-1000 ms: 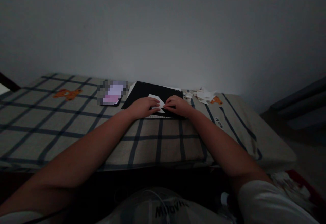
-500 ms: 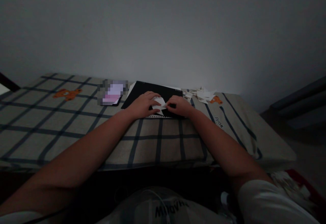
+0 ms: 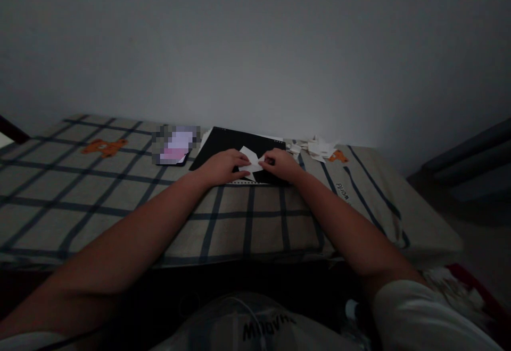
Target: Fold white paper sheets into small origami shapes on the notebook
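Between my hands, a small folded piece of white paper lies over a black-covered notebook. My left hand holds the paper's left side, with the fingertips on top and the thumb at the near edge. At the paper's right edge, my right hand pinches it between thumb and curled fingers. Punched holes run along the notebook's near edge, and white sheets stick out at its left side.
A phone with a blurred screen lies left of the notebook. Several white paper pieces are heaped to the right. A checked cloth covers the table, which stands against a grey wall.
My left fingers have come down and nearer to me, uncovering the paper's far point. My right hand has shifted only slightly and still pinches the right edge.
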### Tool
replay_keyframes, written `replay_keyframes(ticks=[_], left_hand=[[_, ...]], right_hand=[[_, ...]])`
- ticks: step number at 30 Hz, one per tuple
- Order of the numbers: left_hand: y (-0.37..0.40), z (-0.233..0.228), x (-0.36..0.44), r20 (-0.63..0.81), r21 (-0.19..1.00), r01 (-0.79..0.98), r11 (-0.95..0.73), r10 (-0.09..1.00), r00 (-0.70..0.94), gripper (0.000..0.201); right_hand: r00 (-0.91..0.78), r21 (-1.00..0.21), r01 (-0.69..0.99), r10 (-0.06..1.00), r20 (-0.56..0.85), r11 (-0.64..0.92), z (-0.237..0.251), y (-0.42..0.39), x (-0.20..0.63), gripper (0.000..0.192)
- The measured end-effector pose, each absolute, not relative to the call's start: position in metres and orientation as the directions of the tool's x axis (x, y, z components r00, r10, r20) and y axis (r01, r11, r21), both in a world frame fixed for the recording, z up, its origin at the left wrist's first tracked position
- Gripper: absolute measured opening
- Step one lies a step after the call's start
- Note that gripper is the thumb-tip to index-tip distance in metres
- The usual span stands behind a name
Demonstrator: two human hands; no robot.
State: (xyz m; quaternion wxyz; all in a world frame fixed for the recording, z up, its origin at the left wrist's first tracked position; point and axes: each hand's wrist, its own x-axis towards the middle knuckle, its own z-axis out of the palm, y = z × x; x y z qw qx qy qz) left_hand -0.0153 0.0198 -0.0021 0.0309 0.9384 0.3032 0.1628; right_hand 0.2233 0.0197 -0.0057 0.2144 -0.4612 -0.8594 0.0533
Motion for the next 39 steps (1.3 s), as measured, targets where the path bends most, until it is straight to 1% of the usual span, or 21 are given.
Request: replay_keyframes(ticks=[5,9,12,14,15,17,18,19,20,22,24,27,33,39], left_hand=[[0.02,-0.001,-0.015,0.277,0.123,0.568,-0.814,0.577,0.768,0.036],[0.019,0.0,-0.015,0.274,0.062,0.54,-0.839,0.535,0.799,0.034],[0.017,0.002,-0.014,0.26,0.016,0.556,-0.831,0.54,0.801,0.035],[0.016,0.002,-0.013,0.251,0.001,0.566,-0.824,0.549,0.798,0.037],[0.016,0.002,-0.012,0.248,-0.003,0.569,-0.823,0.55,0.797,0.037],[0.016,0.002,-0.012,0.245,-0.007,0.565,-0.825,0.547,0.801,0.038],[0.016,0.001,-0.012,0.245,-0.008,0.563,-0.826,0.544,0.802,0.038],[0.017,0.001,-0.012,0.247,-0.007,0.562,-0.827,0.543,0.803,0.038],[0.017,0.0,-0.012,0.249,-0.004,0.562,-0.827,0.544,0.802,0.038],[0.017,-0.001,-0.012,0.248,0.005,0.566,-0.825,0.549,0.798,0.038],[0.017,-0.001,-0.013,0.245,0.013,0.574,-0.819,0.559,0.792,0.039],[0.015,0.0,-0.013,0.239,0.016,0.581,-0.814,0.567,0.788,0.04],[0.013,0.003,-0.012,0.219,0.004,0.595,-0.804,0.581,0.784,0.041],[0.016,0.002,-0.012,0.236,0.006,0.561,-0.828,0.546,0.804,0.039]], right_hand=[[-0.434,-0.269,0.818,0.853,0.29,0.508,-0.008,0.023,0.224,0.022],[-0.397,-0.227,0.862,0.883,0.252,0.452,-0.006,0.021,0.221,0.021],[-0.361,-0.208,0.889,0.904,0.231,0.408,-0.006,0.019,0.219,0.02],[-0.352,-0.214,0.89,0.905,0.241,0.403,-0.007,0.019,0.219,0.017],[-0.353,-0.221,0.884,0.898,0.262,0.412,-0.007,0.019,0.22,0.017],[-0.377,-0.217,0.862,0.865,0.33,0.459,-0.006,0.019,0.222,0.027],[-0.411,-0.192,0.845,0.836,0.363,0.499,-0.005,0.018,0.224,0.033],[-0.462,-0.147,0.825,0.801,0.382,0.546,-0.003,0.018,0.225,0.034],[-0.525,-0.09,0.798,0.76,0.382,0.596,-0.001,0.017,0.225,0.03],[-0.653,0.01,0.726,0.685,0.325,0.688,0.002,0.014,0.226,0.019],[-0.724,0.057,0.672,0.64,0.258,0.738,0.004,0.013,0.225,0.02],[-0.75,0.082,0.652,0.625,0.216,0.754,0.005,0.011,0.224,0.022],[-0.745,0.108,0.664,0.643,0.176,0.74,0.004,0.009,0.218,0.027],[-0.735,0.116,0.676,0.658,0.164,0.727,0.008,0.006,0.215,0.028]])
